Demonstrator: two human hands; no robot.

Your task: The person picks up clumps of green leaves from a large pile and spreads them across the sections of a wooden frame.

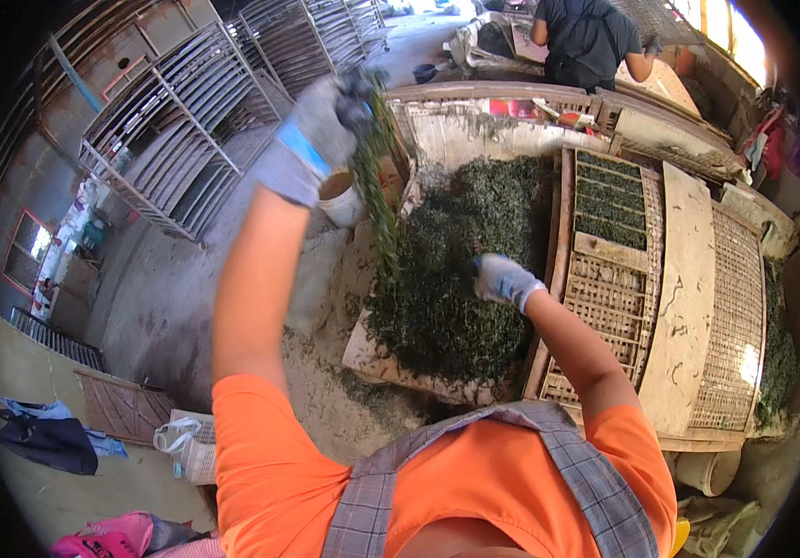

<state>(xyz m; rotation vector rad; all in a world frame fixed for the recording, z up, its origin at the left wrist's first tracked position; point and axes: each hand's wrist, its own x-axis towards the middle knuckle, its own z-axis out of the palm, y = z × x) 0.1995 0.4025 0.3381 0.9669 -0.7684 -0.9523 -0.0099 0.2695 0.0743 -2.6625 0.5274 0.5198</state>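
My left hand [333, 126], in a grey work glove with a dark palm, is raised at the upper middle. It is closed on a clump of dark green leafy strands [380, 186] that hangs down to the heap below. A broad heap of the same dark green strands [460, 316] lies on a pale board [372, 352] in front of me. My right hand [507, 281], gloved likewise, is low over the heap's right side; its fingers blend into the dark strands, so their grip is hidden. The exact kind of plant is unclear.
Right of the heap stands a wooden slatted frame [609, 270] with green strands in its far part, and a plank [679, 288] lies beside it. A white bucket [342, 203] is left of the heap. Tall racks [177, 130] stand back left. Another person [590, 42] works at the far side.
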